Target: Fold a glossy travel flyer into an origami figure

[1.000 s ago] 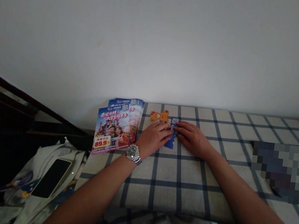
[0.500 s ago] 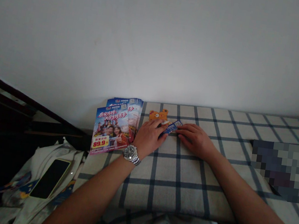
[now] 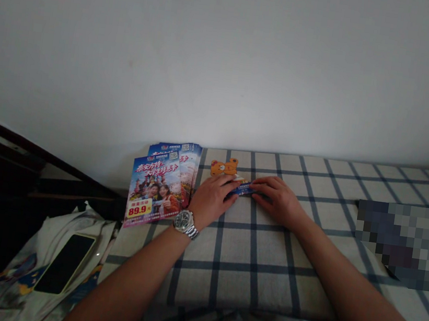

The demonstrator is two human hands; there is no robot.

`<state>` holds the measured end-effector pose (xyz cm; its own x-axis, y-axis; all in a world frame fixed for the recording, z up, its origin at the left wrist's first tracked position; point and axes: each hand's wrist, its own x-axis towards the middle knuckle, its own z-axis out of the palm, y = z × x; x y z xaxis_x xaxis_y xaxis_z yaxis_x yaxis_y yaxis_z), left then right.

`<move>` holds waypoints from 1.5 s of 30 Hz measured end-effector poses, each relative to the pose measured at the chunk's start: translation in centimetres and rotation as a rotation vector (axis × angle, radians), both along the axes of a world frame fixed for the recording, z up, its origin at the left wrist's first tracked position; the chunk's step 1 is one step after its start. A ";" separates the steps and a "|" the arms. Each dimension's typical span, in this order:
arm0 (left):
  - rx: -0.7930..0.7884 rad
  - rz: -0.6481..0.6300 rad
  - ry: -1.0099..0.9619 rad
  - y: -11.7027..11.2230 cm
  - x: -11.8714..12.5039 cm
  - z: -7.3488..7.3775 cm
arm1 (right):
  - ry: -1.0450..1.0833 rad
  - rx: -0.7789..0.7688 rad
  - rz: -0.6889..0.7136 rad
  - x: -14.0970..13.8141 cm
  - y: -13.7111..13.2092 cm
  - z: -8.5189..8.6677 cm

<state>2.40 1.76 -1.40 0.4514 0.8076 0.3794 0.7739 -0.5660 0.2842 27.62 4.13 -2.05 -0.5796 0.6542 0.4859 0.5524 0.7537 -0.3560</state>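
Note:
A small folded flyer, dark blue with a white and yellow part, lies on the checked cloth between my hands. My left hand, with a metal watch at the wrist, is closed on its left end. At the right end, the fingers of my right hand are bent and pressed together on the paper. My fingers cover much of the flyer. Just behind my left fingers is an orange bear shape. Beside my left wrist lies a printed flyer, overlapping a stack of similar flyers.
The checked cloth covers a table set against a pale wall. A pixelated dark object lies at the right. Left of the table, a phone rests on a crumpled white bag or cloth.
The folded flyer now shows as a narrower strip, and the square code on its right end is no longer visible. My hands have barely moved; the view has shifted slightly.

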 end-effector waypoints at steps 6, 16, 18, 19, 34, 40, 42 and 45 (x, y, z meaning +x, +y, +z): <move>0.016 -0.018 -0.039 0.0 0.1 -0.2 | -0.033 -0.006 0.019 -0.3 0.2 -0.2; 0.017 -0.027 -0.054 0.0 0.2 -0.2 | -0.020 -0.006 0.006 -0.5 0.4 -0.4; 0.016 -0.025 -0.049 -0.1 0.2 -0.1 | -0.001 -0.012 0.006 -0.5 0.4 -0.4; 0.014 -0.023 -0.045 -0.1 0.2 0.0 | 0.005 -0.015 0.005 -0.5 0.4 -0.4; 0.000 -0.039 -0.051 -0.4 0.8 0.5 | 0.037 -0.040 0.000 -0.7 0.0 -0.2; -0.004 -0.012 -0.039 -0.4 0.9 0.5 | 0.037 -0.041 -0.001 -0.9 -0.2 0.0; -0.012 -0.005 -0.039 -0.4 0.8 0.5 | 0.046 -0.042 0.005 -0.9 -0.3 0.1; -0.023 0.010 -0.056 -0.4 0.7 0.5 | 0.073 -0.042 0.018 -0.8 -0.5 0.4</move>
